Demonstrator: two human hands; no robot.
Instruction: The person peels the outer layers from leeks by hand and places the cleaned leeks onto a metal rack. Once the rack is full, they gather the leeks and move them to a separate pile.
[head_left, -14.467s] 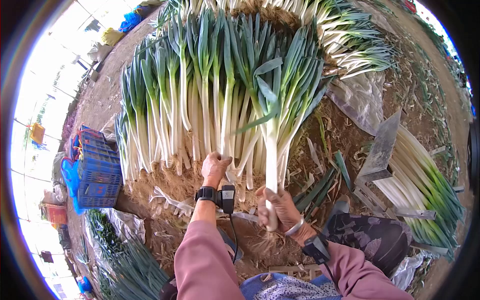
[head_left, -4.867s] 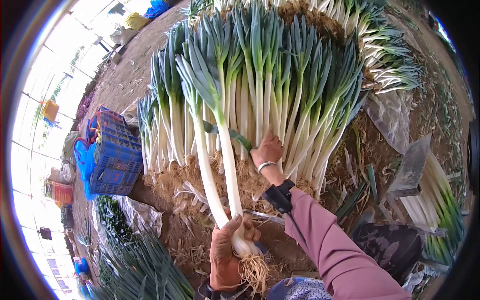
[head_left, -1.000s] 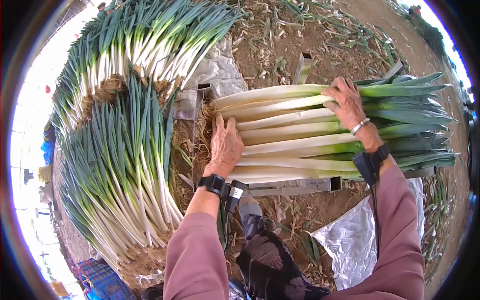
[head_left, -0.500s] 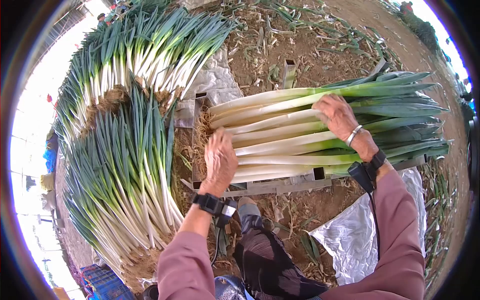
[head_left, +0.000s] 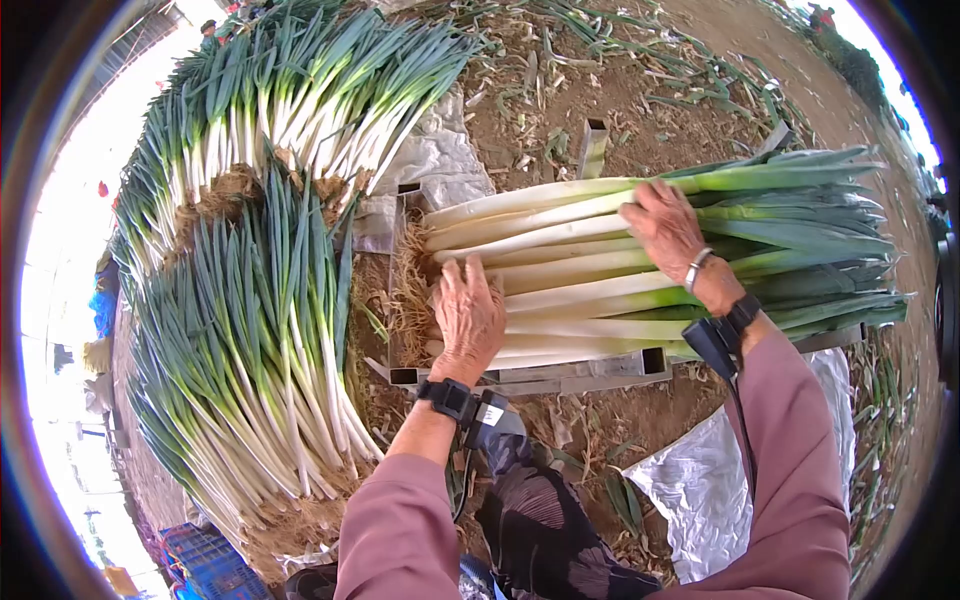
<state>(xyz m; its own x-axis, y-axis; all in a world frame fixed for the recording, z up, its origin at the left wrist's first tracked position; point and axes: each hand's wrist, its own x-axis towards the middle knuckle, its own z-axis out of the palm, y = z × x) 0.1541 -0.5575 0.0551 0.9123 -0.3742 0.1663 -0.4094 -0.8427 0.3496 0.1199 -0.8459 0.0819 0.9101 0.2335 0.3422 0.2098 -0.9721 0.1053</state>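
Observation:
A row of long leeks (head_left: pixel 560 272) lies across a metal frame (head_left: pixel 590 375), roots to the left and green leaves to the right. My left hand (head_left: pixel 468 312) rests on the white stalks near the root end, fingers spread. Over the upper stalks, where white turns to green, lies my right hand (head_left: pixel 662 228), its fingers bent but apart and touching the leeks. Neither hand appears closed around a stalk. The roots (head_left: pixel 408 290) hang by the frame's left end.
Large heaps of leeks (head_left: pixel 250 370) cover the ground at left. A silvery sheet (head_left: pixel 690 480) lies at lower right, and a blue basket (head_left: pixel 205 560) sits at lower left. Leaf scraps litter the soil (head_left: pixel 640 130). A metal post (head_left: pixel 593 150) stands behind the frame.
My left hand has shifted slightly right along the white stalks, with its fingers more spread. My right hand has settled lower onto the upper leeks. The view has moved a little.

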